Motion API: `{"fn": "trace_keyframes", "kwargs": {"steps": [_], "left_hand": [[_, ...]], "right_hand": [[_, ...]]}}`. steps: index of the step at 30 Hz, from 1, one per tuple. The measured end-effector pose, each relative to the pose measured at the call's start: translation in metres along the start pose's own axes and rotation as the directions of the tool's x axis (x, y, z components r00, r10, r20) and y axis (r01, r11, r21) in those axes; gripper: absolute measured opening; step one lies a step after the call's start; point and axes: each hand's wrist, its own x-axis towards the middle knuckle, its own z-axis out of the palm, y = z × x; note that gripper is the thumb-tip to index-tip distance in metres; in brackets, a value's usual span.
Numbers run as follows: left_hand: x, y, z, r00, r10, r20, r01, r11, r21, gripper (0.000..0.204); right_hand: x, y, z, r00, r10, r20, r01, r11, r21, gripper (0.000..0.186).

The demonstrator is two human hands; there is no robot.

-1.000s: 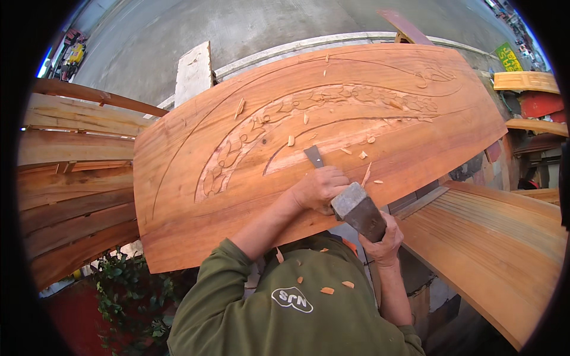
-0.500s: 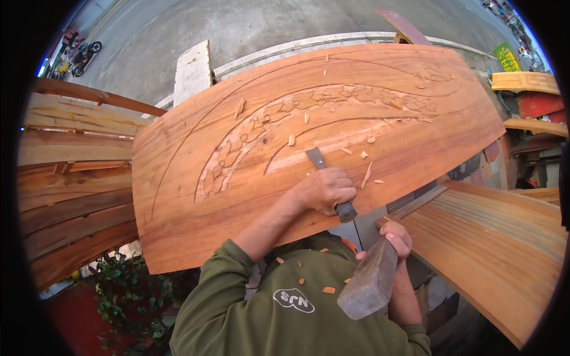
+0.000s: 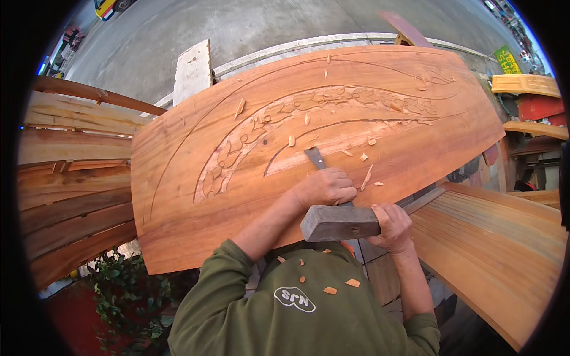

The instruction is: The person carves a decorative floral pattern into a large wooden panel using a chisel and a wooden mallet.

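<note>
A reddish-brown wooden panel lies before me, carved with a curved band of leaves and outlined arcs. My left hand is closed around a chisel, whose flat blade meets the pale, cut-away strip inside the inner arc. A blocky, worn grey mallet is in my right hand, fingers wrapped at its right end. Its head covers the butt of the chisel; whether the two touch cannot be made out. Loose wood chips are scattered around the blade.
Long boards are stacked at the left above a leafy plant. A grooved wooden panel slants along the right side. Beyond the far edge, a pale plank juts toward the paved road. Chips rest on my green shirt.
My right hand has swung the mallet up and left, from low beside my body to the chisel's butt. The left hand and chisel hold nearly the same place. A yellow vehicle appears at the far left.
</note>
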Motion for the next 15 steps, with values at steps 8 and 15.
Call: {"fn": "trace_keyframes", "kwargs": {"steps": [8,15], "left_hand": [[0.002,-0.002,0.001,1.000,-0.005,-0.030,0.005,1.000,-0.024,0.025],[0.003,-0.001,-0.001,1.000,0.004,-0.016,-0.005,0.999,-0.053,0.024]], "right_hand": [[0.003,0.011,0.008,0.999,0.011,0.046,-0.012,1.000,0.018,0.060],[0.004,-0.009,0.000,0.946,-0.140,-0.292,0.201,0.960,0.193,0.066]]}}
